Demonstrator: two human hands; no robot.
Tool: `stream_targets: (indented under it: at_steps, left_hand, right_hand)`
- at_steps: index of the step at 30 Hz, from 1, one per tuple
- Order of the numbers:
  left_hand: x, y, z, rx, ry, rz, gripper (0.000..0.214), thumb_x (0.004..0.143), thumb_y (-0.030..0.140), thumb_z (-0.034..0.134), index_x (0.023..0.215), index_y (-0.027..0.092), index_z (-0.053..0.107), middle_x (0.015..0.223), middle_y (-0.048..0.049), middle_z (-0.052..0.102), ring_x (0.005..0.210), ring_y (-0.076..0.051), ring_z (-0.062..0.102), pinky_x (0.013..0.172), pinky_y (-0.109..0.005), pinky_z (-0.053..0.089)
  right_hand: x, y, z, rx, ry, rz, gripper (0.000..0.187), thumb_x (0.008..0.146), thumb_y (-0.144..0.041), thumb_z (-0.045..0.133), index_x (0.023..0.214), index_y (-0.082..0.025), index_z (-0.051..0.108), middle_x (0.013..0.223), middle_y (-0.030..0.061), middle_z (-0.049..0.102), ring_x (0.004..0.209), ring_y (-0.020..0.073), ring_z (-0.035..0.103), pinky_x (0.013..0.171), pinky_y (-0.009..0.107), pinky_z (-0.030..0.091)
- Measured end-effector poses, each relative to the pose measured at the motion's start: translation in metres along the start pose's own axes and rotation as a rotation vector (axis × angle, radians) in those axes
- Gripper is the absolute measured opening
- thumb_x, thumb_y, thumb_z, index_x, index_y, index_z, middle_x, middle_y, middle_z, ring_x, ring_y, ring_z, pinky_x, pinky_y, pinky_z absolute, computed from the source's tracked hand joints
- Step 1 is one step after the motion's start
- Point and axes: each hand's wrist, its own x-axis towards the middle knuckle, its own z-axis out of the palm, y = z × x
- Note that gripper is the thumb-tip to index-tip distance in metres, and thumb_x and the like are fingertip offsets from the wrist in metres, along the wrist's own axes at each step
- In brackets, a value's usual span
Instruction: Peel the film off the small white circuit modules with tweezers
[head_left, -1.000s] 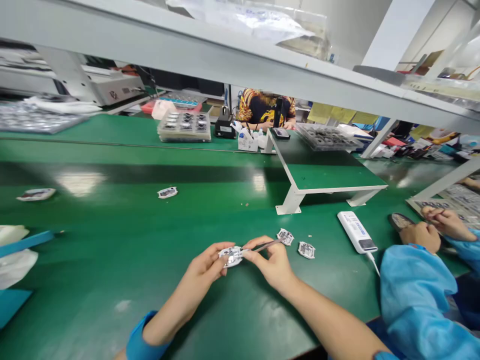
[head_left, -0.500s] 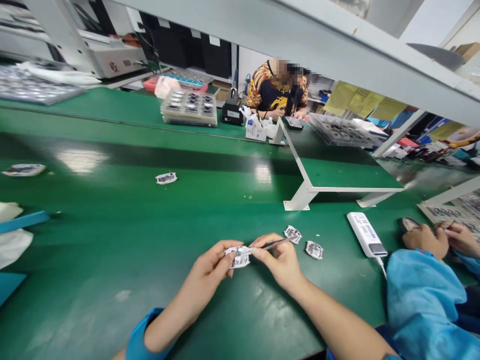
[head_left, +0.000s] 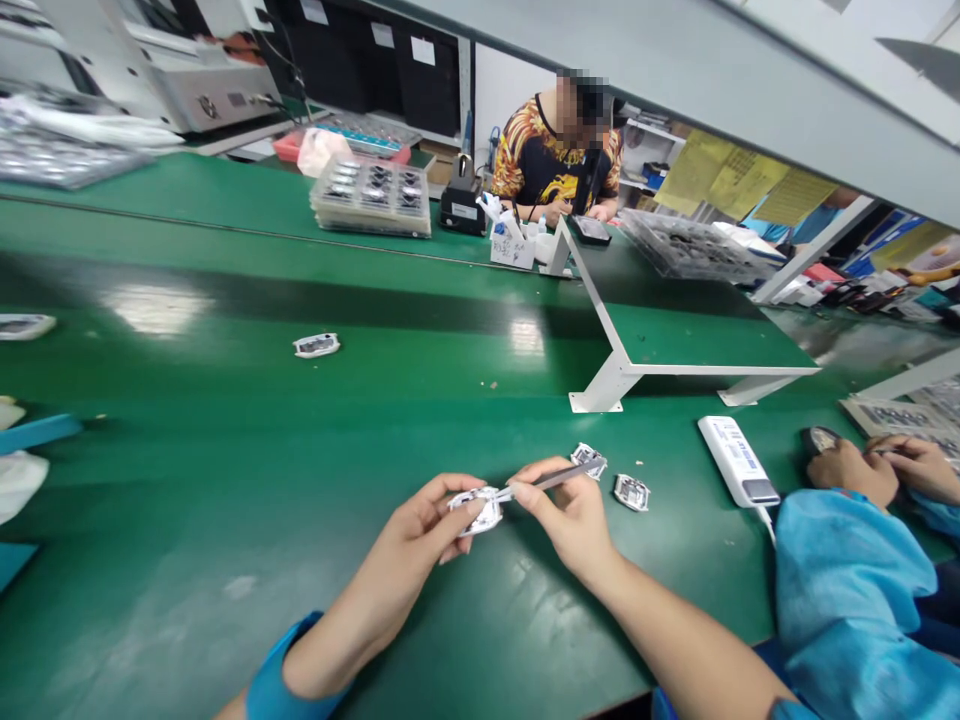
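My left hand (head_left: 427, 525) is closed around a small white watch-like case (head_left: 484, 515) with electronic parts inside, its thumb lying across the face. Between thumb and fingers of my right hand (head_left: 566, 510) is a pair of metal tweezers (head_left: 570, 474), whose tips reach the right edge of the case. Just beyond the right hand lies a similar white case (head_left: 587, 459), partly covered by the tweezers. Another such case (head_left: 632, 492) rests a little to the right on the green table (head_left: 337, 580).
A white power bank-like device (head_left: 739, 460) with a cable lies right, near a co-worker's hands (head_left: 862, 470) and blue sleeve. A low white-legged stand (head_left: 630, 370) is ahead. Farther off are stacked trays (head_left: 371, 200), a single case (head_left: 316, 345) and a seated person (head_left: 559, 150).
The tweezers have swung to show more of their length, and the right hand has turned slightly. My left thumb lies farther over the case. The view has shifted a little.
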Motion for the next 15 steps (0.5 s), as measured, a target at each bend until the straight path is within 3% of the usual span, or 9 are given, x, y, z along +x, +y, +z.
stream_targets:
  at_steps: [7,15]
  left_hand:
    - [0.0001,-0.0013,0.0029,0.146,0.027,0.141,0.048,0.067,0.049,0.061,0.099,0.014,0.053,0.078,-0.0005,0.055,0.063,-0.005,0.049,0.058,-0.015,0.041]
    - [-0.0022,-0.0003,0.004,0.163,0.027,0.145,0.047,0.066,0.047,0.061,0.099,0.014,0.054,0.086,-0.0042,0.06,0.07,-0.008,0.052,0.063,-0.017,0.043]
  right_hand:
    - [0.0015,-0.0024,-0.0007,-0.004,-0.031,0.066,0.016,0.076,-0.031,0.069,0.079,-0.016,0.064,0.076,0.0028,0.068,0.071,0.0149,0.062,0.069,0.027,0.049]
    - [0.0019,-0.0008,-0.0002,0.045,-0.029,0.097,0.017,0.074,-0.031,0.071,0.076,-0.016,0.064,0.072,0.0025,0.067,0.067,0.0138,0.061,0.065,0.025,0.05]
